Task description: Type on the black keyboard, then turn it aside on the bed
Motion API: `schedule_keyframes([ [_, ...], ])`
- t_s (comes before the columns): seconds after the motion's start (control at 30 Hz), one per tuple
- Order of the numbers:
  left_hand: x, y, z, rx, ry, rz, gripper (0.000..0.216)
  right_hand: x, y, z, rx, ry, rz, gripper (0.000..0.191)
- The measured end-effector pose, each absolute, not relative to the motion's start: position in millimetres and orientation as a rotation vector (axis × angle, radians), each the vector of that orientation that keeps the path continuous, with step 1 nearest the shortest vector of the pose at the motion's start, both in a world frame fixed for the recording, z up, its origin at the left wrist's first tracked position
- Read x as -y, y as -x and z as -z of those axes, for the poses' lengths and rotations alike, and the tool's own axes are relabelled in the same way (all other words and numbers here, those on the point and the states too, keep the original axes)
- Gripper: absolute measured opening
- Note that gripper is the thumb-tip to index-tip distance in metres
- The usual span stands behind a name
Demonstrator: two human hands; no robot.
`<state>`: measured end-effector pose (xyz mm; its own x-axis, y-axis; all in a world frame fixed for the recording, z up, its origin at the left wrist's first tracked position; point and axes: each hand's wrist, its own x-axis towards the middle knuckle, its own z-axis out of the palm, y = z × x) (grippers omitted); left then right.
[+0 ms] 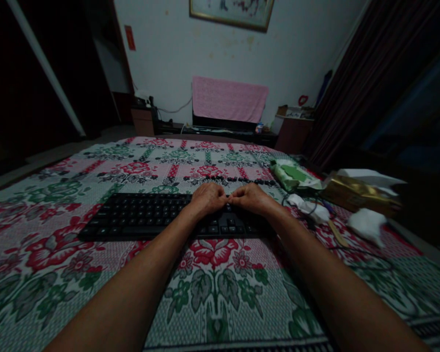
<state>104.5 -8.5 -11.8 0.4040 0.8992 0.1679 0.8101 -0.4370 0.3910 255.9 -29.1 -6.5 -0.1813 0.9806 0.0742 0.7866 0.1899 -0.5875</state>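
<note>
Left hand (208,198) and right hand (250,198) curled, touching, over right end of black keyboard (139,215), mid floral bedspread (58,274); grip contents not tellable.

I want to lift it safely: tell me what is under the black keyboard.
The keyboard lies flat on the floral bedspread. The left hand and right hand are over its right part. Anything between keyboard and cloth is hidden.

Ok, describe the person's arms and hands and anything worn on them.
Both are uncovered: the left forearm and right forearm show no sleeve down to the picture's lower edge. The left hand and right hand wear no gloves; no watch or bracelet shows. Rings cannot be told in this dim light.
</note>
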Motion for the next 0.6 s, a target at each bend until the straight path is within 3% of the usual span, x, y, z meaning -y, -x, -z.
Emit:
schedule_keyframes([
  [0.43,6.3,-108.3,15.9,-1.532,-2.374,-0.467,0.022,23.9,-256.2,14.8,2.1,1.634,-0.544,0.015],
  [0.6,5.0,-107.1,14.3,-1.481,-2.363,-0.499,0.024,26.6,-261.2,8.0,2.109,1.54,-0.665,0.02],
])
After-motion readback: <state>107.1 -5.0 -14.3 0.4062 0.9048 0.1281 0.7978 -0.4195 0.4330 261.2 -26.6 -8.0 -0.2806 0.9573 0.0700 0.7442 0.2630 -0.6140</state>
